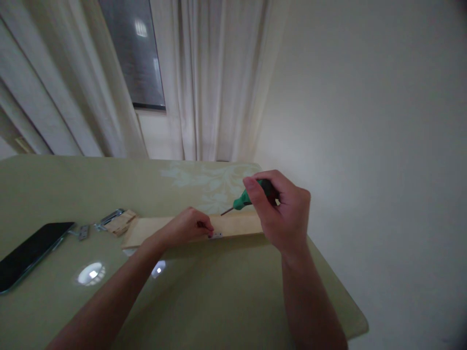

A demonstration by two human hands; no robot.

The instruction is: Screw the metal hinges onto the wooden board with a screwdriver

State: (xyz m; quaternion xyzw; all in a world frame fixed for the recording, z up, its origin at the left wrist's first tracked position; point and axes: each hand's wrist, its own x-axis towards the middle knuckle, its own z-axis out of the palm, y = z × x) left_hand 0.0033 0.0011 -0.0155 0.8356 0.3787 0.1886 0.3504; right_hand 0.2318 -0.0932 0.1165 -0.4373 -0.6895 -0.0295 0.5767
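A long, pale wooden board (pixel 239 223) lies across the table in front of me. At its near edge sits a small metal hinge (pixel 218 235) with holes in it. My left hand (pixel 188 225) rests on the board, thumb and fingers pinched together at the left end of the hinge; whatever is between the fingertips is too small to make out. My right hand (pixel 282 209) is closed around a green and black screwdriver (pixel 242 200). Its thin shaft points down and left, the tip slightly above the board and apart from the hinge.
Left of the board lie a few small wooden pieces (pixel 120 222), some metal hardware (pixel 109 218) and another small hinge (pixel 83 232). A dark phone (pixel 32 250) is farther left on the glossy green table (pixel 204 301). Curtains (pixel 219 87) hang behind; a wall (pixel 365 146) stands on the right.
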